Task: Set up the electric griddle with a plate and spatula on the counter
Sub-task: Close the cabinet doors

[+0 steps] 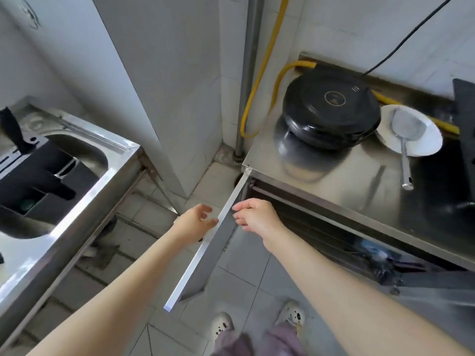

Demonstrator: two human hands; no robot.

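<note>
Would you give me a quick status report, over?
Left hand and right hand open, either side of cabinet door edge. Griddle, plate, spatula on counter. Nothing blocking.

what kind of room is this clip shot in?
Most likely a plain working kitchen. A stainless steel sink sits on the left; a steel counter holds a black electric griddle and a white plate with a spatula on it. Tiled walls and floor, and a yellow hose in the corner, fit that.
</note>
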